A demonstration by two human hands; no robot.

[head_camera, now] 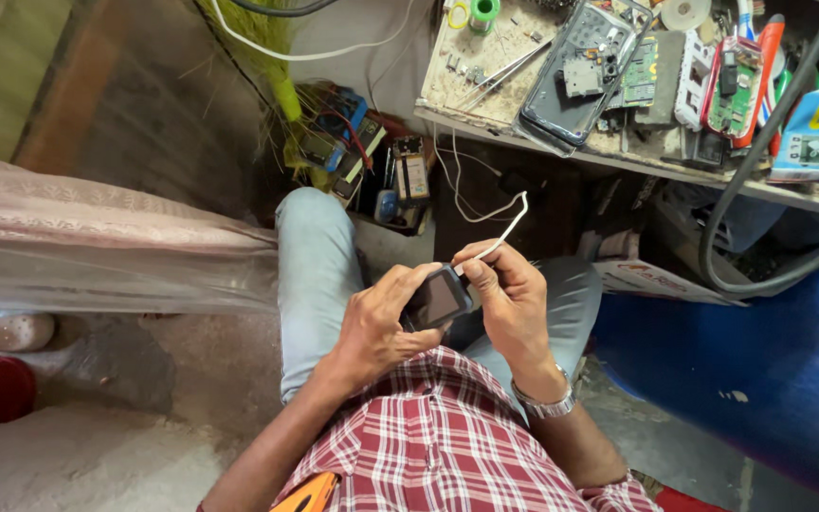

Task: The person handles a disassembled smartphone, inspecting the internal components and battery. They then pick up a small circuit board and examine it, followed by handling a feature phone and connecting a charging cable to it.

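Observation:
My left hand [381, 318] holds a small dark phone [438, 299] over my lap, fingers wrapped around its left side and the thumb near the screen. My right hand [509, 294] grips the phone's right end and pinches the plug of a white cable [509, 223] at its top edge. The cable rises from my fingers and curls up toward the bench. A metal watch [547, 406] sits on my right wrist. I am seated, with light jeans and a red plaid shirt below the hands.
A cluttered workbench [485, 118] at the upper right carries an opened phone [575, 71], circuit boards, tweezers, a glue tube [808, 128] and tape rolls. A thick black hose [741, 180] loops over its edge. Batteries and parts [362, 152] lie on the floor. Pink cloth [97, 246] lies left, a blue surface right.

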